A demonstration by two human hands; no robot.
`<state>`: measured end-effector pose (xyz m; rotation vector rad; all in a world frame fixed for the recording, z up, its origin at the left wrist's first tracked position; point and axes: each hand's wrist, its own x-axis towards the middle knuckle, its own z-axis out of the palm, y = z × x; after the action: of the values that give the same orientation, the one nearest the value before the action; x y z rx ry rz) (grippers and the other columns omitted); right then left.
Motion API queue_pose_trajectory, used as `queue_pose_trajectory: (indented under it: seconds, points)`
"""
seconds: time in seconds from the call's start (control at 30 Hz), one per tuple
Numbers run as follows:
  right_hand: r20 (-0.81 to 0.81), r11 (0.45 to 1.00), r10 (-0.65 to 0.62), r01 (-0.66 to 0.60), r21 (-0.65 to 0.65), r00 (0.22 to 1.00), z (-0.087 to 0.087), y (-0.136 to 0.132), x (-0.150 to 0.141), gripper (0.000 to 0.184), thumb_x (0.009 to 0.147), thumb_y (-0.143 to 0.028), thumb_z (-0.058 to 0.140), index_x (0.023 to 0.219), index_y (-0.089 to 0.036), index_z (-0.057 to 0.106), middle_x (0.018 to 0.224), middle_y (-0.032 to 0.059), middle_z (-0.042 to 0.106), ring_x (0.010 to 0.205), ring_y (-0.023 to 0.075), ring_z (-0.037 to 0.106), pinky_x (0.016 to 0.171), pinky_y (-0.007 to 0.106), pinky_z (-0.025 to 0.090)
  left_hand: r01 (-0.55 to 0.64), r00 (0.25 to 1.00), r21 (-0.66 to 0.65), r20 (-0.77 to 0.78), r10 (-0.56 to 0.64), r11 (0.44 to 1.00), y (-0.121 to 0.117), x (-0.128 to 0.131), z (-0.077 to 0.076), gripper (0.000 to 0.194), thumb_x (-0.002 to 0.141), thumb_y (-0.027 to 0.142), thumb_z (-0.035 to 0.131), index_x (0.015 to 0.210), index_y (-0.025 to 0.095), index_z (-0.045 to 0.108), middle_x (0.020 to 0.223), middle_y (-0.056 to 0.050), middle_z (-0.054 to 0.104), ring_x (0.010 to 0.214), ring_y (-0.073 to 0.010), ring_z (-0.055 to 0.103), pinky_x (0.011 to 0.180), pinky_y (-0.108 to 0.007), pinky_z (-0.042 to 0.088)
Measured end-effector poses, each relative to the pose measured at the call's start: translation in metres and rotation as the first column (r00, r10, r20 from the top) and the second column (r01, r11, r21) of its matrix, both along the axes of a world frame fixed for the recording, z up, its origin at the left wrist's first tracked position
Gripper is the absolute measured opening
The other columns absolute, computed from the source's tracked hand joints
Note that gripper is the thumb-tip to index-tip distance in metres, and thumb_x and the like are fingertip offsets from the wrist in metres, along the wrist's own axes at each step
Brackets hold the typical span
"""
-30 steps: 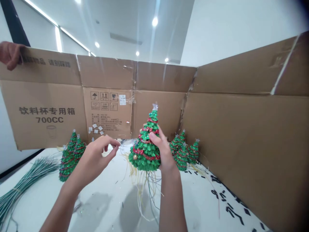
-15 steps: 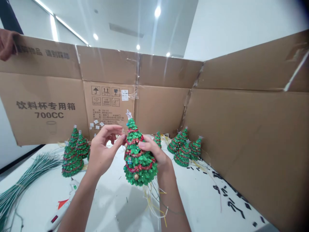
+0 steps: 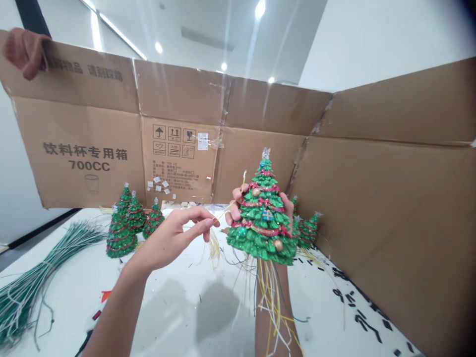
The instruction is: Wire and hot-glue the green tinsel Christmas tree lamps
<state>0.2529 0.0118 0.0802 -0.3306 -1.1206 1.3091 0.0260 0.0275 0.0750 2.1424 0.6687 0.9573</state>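
Note:
My right hand (image 3: 287, 207) holds up a small green Christmas tree (image 3: 260, 240) from behind, its fingers wrapped round the two sides. The tree carries red garlands, gold balls, a small blue gift and a clear star on top. Yellow, white and green wires (image 3: 273, 292) hang from its base. My left hand (image 3: 178, 235), to the left of the tree, pinches a thin yellow wire (image 3: 227, 210) between thumb and forefinger. This wire slants up past the right fingers to a pale tip. Most of the right palm is hidden by the tree.
Several similar trees (image 3: 121, 233) stand at the left, others (image 3: 308, 230) at the right. A bundle of green wires (image 3: 44, 275) lies at left. Black scraps (image 3: 359, 317) line the right edge. Cardboard walls (image 3: 256, 158) enclose the table (image 3: 178, 317); another person's hand (image 3: 28, 52) grips their top left.
The tree has moved up and right in view and turned a little. My left hand has come away from its side and now pinches the thin wire. The other person's hand has shifted.

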Motion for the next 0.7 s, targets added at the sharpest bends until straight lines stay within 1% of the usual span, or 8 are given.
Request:
queue_pose_trajectory:
  seconds: [0.13, 0.2, 0.27, 0.33, 0.43, 0.57, 0.63, 0.7]
  points:
    - [-0.043, 0.990, -0.106, 0.102, -0.094, 0.993, 0.008, -0.011, 0.000, 0.046, 0.088, -0.071, 0.059, 0.101, -0.028, 0.071, 0.106, 0.0041, 0.069, 0.081, 0.0227, 0.065, 0.079, 0.043, 0.056, 0.045, 0.993, -0.010, -0.105, -0.045, 0.999, 0.000, -0.012, 0.003, 0.037, 0.109, 0.051, 0.057, 0.095, 0.026, 0.081, 0.095, -0.002, 0.080, 0.092, -0.0196, 0.071, 0.082, -0.029, 0.051]
    - [-0.057, 0.985, -0.150, 0.144, -0.099, 0.987, 0.010, -0.016, -0.004, 0.044, 0.091, -0.068, 0.059, 0.100, -0.028, 0.072, 0.106, 0.0048, 0.071, 0.085, 0.0247, 0.068, 0.084, 0.046, 0.058, 0.066, 0.991, -0.030, -0.117, -0.069, 0.997, -0.001, -0.014, 0.004, 0.037, 0.109, 0.050, 0.057, 0.093, 0.026, 0.081, 0.099, -0.002, 0.081, 0.097, -0.0198, 0.072, 0.086, -0.028, 0.051]
    - [-0.030, 0.982, -0.170, 0.167, -0.083, 0.985, 0.011, -0.018, -0.010, 0.043, 0.091, -0.068, 0.057, 0.100, -0.028, 0.072, 0.106, 0.0058, 0.073, 0.090, 0.0280, 0.071, 0.087, 0.049, 0.059, 0.071, 0.990, -0.058, -0.117, -0.077, 0.996, -0.001, -0.015, 0.005, 0.038, 0.109, 0.049, 0.056, 0.091, 0.027, 0.081, 0.104, -0.002, 0.081, 0.102, -0.0200, 0.072, 0.087, -0.028, 0.052]
    - [0.025, 0.983, -0.171, 0.172, -0.065, 0.985, 0.012, -0.019, -0.015, 0.043, 0.091, -0.068, 0.056, 0.101, -0.029, 0.071, 0.104, 0.0073, 0.075, 0.095, 0.0314, 0.073, 0.087, 0.052, 0.059, 0.051, 0.991, -0.089, -0.122, -0.062, 0.995, 0.000, -0.014, 0.005, 0.037, 0.108, 0.050, 0.058, 0.092, 0.028, 0.082, 0.104, -0.002, 0.082, 0.100, -0.0203, 0.072, 0.083, -0.028, 0.053]
    - [0.053, 0.978, -0.197, 0.200, -0.067, 0.979, 0.013, -0.019, -0.020, 0.042, 0.091, -0.067, 0.057, 0.101, -0.029, 0.071, 0.104, 0.0082, 0.076, 0.100, 0.0330, 0.075, 0.088, 0.052, 0.060, -0.007, 0.992, -0.095, -0.125, -0.005, 0.995, 0.003, -0.014, 0.001, 0.030, 0.101, 0.052, 0.068, 0.094, 0.029, 0.086, 0.101, -0.004, 0.083, 0.091, -0.0219, 0.073, 0.075, -0.029, 0.054]
    - [0.018, 0.971, -0.207, 0.208, -0.117, 0.978, 0.011, -0.019, -0.023, 0.040, 0.090, -0.063, 0.063, 0.101, -0.026, 0.074, 0.104, 0.0082, 0.078, 0.095, 0.0307, 0.075, 0.085, 0.048, 0.061, -0.059, 0.986, -0.054, -0.157, 0.050, 0.997, 0.006, -0.017, -0.003, 0.020, 0.095, 0.046, 0.075, 0.094, 0.030, 0.087, 0.094, -0.002, 0.083, 0.083, -0.0209, 0.073, 0.072, -0.029, 0.054]
    - [0.026, 0.970, -0.199, 0.200, -0.137, 0.980, 0.009, -0.018, -0.024, 0.038, 0.090, -0.059, 0.068, 0.102, -0.024, 0.076, 0.099, 0.0078, 0.078, 0.087, 0.0283, 0.074, 0.080, 0.045, 0.061, -0.043, 0.981, -0.041, -0.192, 0.035, 0.998, 0.005, -0.020, -0.003, 0.015, 0.094, 0.040, 0.075, 0.091, 0.030, 0.086, 0.087, -0.001, 0.082, 0.081, -0.0200, 0.072, 0.073, -0.028, 0.055]
    - [0.028, 0.962, -0.226, 0.228, -0.149, 0.974, 0.007, -0.018, -0.026, 0.036, 0.088, -0.056, 0.073, 0.102, -0.023, 0.078, 0.097, 0.0064, 0.077, 0.081, 0.0253, 0.072, 0.077, 0.042, 0.059, -0.017, 0.979, -0.036, -0.205, 0.009, 0.999, 0.004, -0.023, -0.003, 0.012, 0.093, 0.035, 0.076, 0.090, 0.029, 0.085, 0.085, -0.001, 0.081, 0.081, -0.0198, 0.073, 0.076, -0.029, 0.057]
